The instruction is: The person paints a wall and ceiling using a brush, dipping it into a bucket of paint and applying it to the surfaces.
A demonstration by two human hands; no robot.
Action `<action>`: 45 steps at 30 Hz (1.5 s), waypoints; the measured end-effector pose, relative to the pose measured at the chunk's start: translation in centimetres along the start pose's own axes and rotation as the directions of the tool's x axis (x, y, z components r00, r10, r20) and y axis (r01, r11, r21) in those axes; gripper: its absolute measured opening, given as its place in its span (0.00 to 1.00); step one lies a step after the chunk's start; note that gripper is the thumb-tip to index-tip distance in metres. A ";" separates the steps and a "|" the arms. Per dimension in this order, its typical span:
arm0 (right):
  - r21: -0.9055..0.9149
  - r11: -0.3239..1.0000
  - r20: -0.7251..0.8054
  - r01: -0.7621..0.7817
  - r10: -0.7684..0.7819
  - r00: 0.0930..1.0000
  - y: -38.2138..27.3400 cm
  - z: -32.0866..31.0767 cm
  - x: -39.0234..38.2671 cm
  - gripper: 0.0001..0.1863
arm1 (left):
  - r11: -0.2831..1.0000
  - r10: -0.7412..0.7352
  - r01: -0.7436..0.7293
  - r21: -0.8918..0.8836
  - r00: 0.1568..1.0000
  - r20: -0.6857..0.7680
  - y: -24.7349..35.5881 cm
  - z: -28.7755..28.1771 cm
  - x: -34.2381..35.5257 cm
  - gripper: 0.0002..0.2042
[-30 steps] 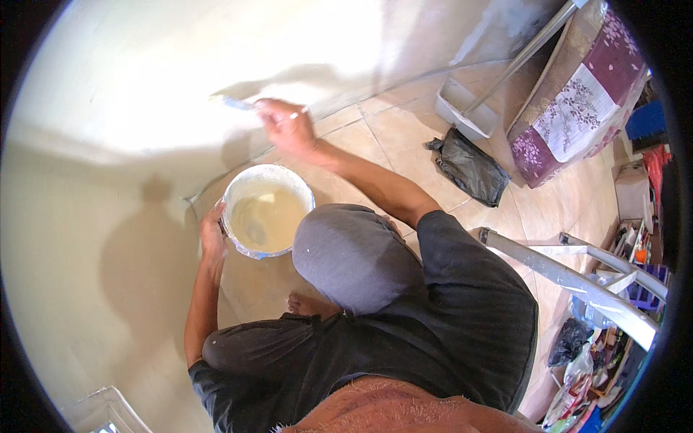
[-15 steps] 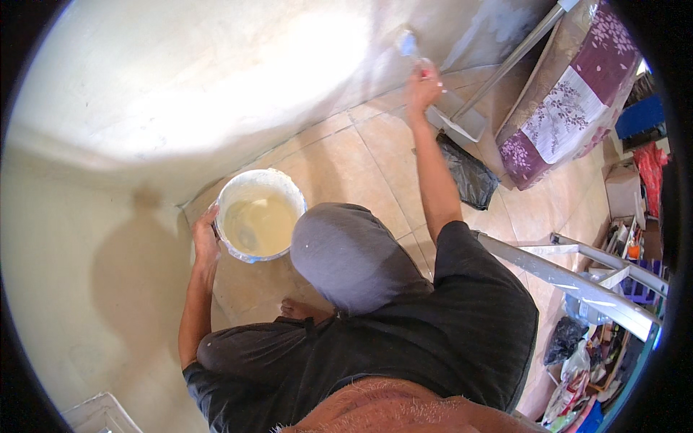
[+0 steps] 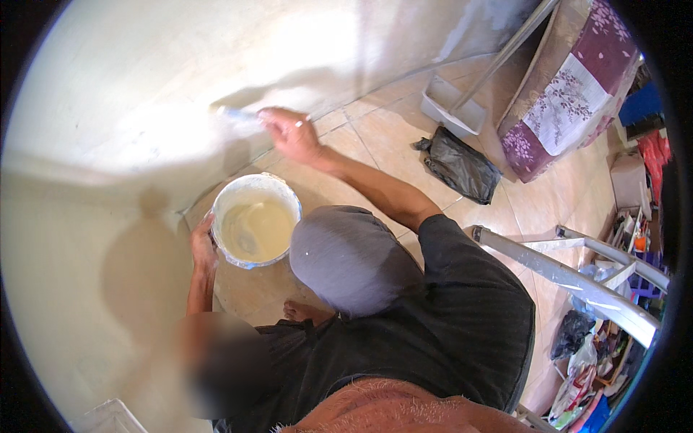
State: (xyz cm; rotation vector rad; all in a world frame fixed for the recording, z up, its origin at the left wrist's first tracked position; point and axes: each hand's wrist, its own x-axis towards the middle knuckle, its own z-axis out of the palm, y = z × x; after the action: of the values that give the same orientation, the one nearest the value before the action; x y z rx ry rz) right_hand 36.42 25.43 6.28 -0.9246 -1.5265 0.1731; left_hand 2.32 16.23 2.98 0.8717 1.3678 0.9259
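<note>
A cream-coloured wall [image 3: 144, 94] fills the left and upper part of the view, with two shadows cast across it. At the lower left, a white bucket [image 3: 256, 220] of pale yellow paint is held at its left rim by the left hand [image 3: 202, 245]; the grip is closed on the rim, with fingers curled over the edge. The bucket is held above the tiled floor [image 3: 382, 137], close to the wall's foot, its open mouth facing upward.

Just above and to the left of the bucket's upper rim, a paintbrush [image 3: 242, 115] is pressed against the wall. Its long axis runs almost level from left to right: the bristle end points left, toward the wall's lit patch, and the handle points right into the right hand [image 3: 292, 133]. The grip of that hand is clenched around the handle, the forearm stretching down and right to a dark sleeve.

Below the brush, a grey cap [image 3: 350, 260] is seen from above, over a dark shirt [image 3: 433, 339].

Further right, a crumpled black bag [image 3: 458, 166] lies on the floor, near a white tray [image 3: 451, 108] by the wall. A patterned purple cloth [image 3: 570, 94] covers something at the upper right, and a metal ladder [image 3: 570, 270] crosses the right side.
</note>
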 end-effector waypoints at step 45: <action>-0.380 0.725 -0.743 -0.575 0.131 0.657 17.3 -24.7 2.2 0.13 | 0.997 -0.013 0.015 -0.076 1.000 0.016 0.4 0.3 0.2 0.18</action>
State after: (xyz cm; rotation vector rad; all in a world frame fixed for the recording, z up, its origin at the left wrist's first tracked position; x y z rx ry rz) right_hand 66.29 28.35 2.72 -1.6048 -0.6524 -0.3581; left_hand 2.62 16.63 3.29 0.8091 1.3155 0.9524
